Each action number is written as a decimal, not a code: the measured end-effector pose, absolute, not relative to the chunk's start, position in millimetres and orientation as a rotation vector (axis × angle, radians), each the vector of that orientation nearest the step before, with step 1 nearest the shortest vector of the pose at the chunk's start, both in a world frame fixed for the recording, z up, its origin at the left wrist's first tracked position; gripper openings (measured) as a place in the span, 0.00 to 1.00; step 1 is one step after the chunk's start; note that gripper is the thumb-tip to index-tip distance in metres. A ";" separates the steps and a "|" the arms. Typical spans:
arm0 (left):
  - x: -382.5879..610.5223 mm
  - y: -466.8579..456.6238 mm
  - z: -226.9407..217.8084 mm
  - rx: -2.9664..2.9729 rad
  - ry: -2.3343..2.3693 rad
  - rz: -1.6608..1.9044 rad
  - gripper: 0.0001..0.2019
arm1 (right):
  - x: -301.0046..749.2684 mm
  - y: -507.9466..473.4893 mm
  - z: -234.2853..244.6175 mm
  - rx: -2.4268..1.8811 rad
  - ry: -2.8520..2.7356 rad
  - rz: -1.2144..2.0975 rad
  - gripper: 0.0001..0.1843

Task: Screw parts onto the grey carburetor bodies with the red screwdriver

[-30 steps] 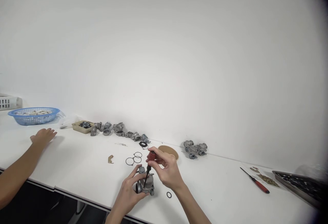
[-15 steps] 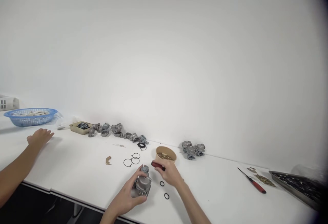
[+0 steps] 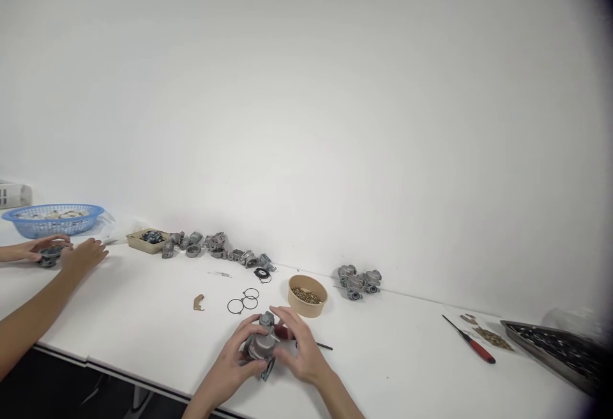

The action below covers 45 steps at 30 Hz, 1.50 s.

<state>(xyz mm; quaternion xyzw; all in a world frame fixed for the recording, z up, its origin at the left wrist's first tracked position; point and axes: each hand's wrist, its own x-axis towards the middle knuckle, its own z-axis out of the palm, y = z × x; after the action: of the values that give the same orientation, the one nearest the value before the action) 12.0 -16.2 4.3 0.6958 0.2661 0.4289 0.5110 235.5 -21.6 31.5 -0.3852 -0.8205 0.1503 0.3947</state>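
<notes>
My left hand [image 3: 230,361] is wrapped round a grey metal carburetor [image 3: 262,345], tilted just above the table or touching it; I cannot tell which. From the other side, my right hand [image 3: 299,349] curves its fingers and thumb about the carburetor's top and right side. Behind my right hand a red-handled screwdriver [image 3: 326,347] appears to lie on the table, its dark shaft sticking out to the right. Farther back stands a round cardboard bowl [image 3: 308,308] of small brass parts. Thin black gasket rings [image 3: 242,304] lie left of the bowl.
Loose carburetors [image 3: 194,250] line the wall, with another cluster [image 3: 357,281] right of the bowl. Another red screwdriver [image 3: 474,345], brass pieces [image 3: 493,337] and a metal tray [image 3: 541,349] are at right. A co-worker's hands [image 3: 83,256] handle a part near a blue basket [image 3: 52,227].
My right hand has let go of the red screwdriver and moved left and down onto the carburetor. At far left, the co-worker's other hand and a grey part have come into view.
</notes>
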 end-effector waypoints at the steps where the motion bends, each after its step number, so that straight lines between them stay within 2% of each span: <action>1: 12.5 -16.2 4.4 1.683 0.663 1.048 0.20 | 231.5 -24.9 31.4 -0.971 -2.122 0.437 0.43; 3: 13.2 -16.8 5.2 1.674 0.711 1.066 0.25 | 224.4 -27.9 29.5 -1.021 -2.179 0.491 0.52; 5: 12.9 -18.4 6.6 1.645 0.723 1.064 0.31 | 220.4 -27.3 26.6 -1.090 -2.173 0.508 0.51; 11: 8.4 -20.0 7.0 1.643 0.676 1.048 0.41 | 229.2 -28.7 30.7 -0.974 -2.128 0.571 0.40; 16: 8.3 -12.1 -2.7 1.569 0.659 1.072 0.47 | 241.3 -32.4 41.6 -0.837 -2.135 0.669 0.22; 23: 9.7 -11.7 -2.6 1.479 0.673 1.054 0.46 | 240.6 -26.0 35.2 -0.878 -2.075 0.727 0.21; 28: 9.1 -14.7 1.6 1.544 0.786 1.071 0.36 | 263.7 -30.9 37.1 -0.902 -1.957 0.653 0.19; 31: 6.9 -17.8 7.0 1.605 0.813 1.029 0.30 | 312.6 -39.7 35.7 -1.036 -1.758 0.438 0.20; 37: 9.1 -20.3 10.1 1.667 0.852 0.962 0.29 | 451.0 -36.5 40.4 -1.553 -1.391 -0.185 0.25; 45: 15.6 -10.4 -5.2 1.746 0.927 0.910 0.24 | 559.7 25.5 38.8 -2.193 -1.295 -0.407 0.24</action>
<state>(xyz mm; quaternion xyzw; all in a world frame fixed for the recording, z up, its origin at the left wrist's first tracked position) 15.6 -10.4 -5.2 0.7106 0.3774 0.3704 0.4641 559.7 25.5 38.8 -0.8169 -0.4824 -0.1515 0.2775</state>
